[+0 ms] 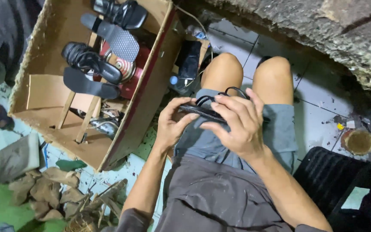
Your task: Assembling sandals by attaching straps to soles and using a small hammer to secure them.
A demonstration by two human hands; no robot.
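1. Left hand [172,124]: closed on the near-left end of a black sandal [202,111], thumb on top, fingers curled beneath the sole.
2. Right hand [239,122]: wrapped over the right part of the same sandal, fingers spread across its upper face and holding it.
3. Black sandal: held level above the person's lap, just in front of the two bare knees — its thin straps [232,91] loop up past the right hand's fingertips.
4. Grey shorts [280,124] lie directly below the sandal; a dark grey shirt [215,193] fills the near centre.
5. Cardboard box [44,86]: open, on the floor at far left, well apart from the hands. It holds wooden slats [67,109] carrying black sandals and loose soles [89,83], with a red machine with a round disc [127,68] behind them.
6. Floor [318,116]: pale tiles, stained, with scraps — crumpled brown pieces [48,189] lie at near left.
7. A round brown tin [359,141] sits at right on the floor, beside a black ribbed object [323,172].
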